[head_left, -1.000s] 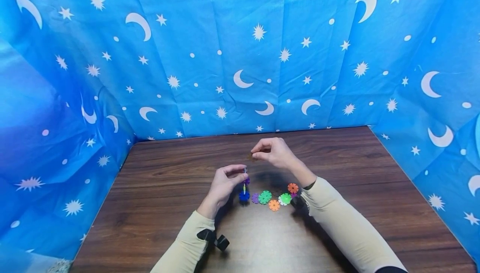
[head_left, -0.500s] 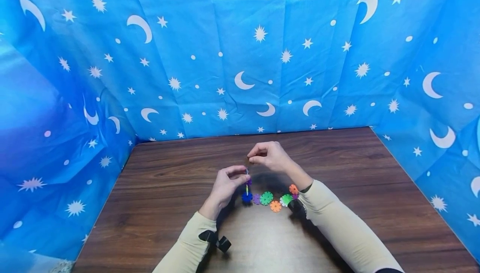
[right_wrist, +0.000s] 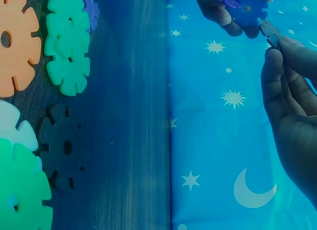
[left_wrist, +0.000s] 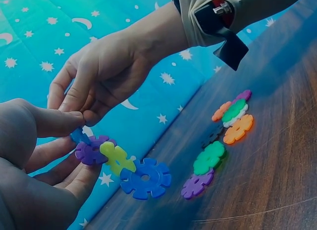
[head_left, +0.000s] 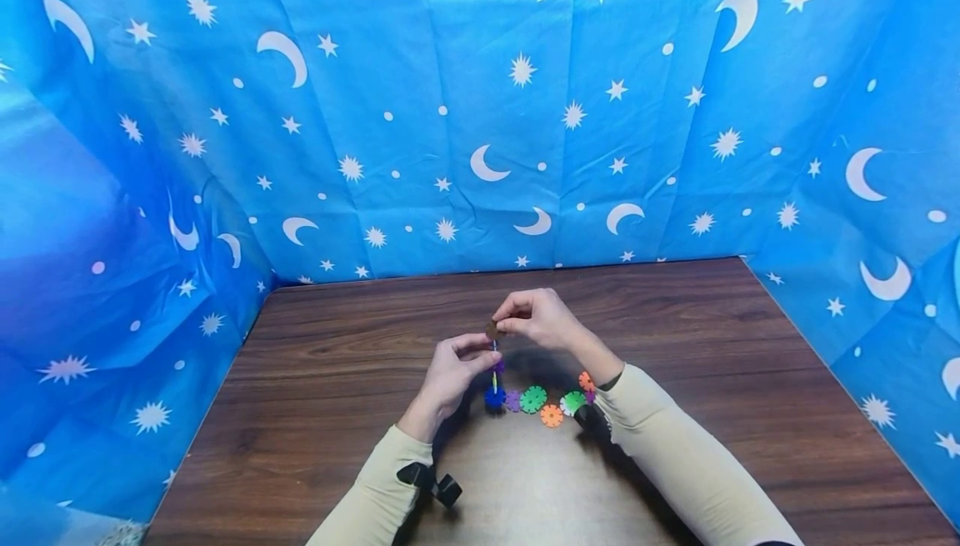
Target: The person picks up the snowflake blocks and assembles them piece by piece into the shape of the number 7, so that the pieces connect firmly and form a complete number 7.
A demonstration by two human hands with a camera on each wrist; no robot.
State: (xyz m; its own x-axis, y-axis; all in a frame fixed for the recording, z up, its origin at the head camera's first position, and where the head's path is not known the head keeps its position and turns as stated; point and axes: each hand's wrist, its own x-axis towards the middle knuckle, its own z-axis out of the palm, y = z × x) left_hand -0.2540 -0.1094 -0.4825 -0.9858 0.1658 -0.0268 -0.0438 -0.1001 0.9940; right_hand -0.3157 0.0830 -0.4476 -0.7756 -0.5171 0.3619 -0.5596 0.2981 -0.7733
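Observation:
My left hand pinches a chain of notched plastic snowflake discs between thumb and fingers. In the left wrist view the chain runs from a mostly covered light-blue disc through a purple disc and a yellow-green disc to a dark-blue disc at its lower end. Just above, my right hand pinches a brown disc by its edge. In the right wrist view that brown disc meets the edge of the upper blue disc; whether their slots interlock cannot be told.
Loose discs lie on the wooden table right of the chain: purple, green, orange, light green on white, and another orange. A black disc lies among them. Star-patterned cloth surrounds the table.
My right hand has come down and slightly left, bringing the brown disc from apart to the top of the chain. My left hand keeps its grip, nearly still.

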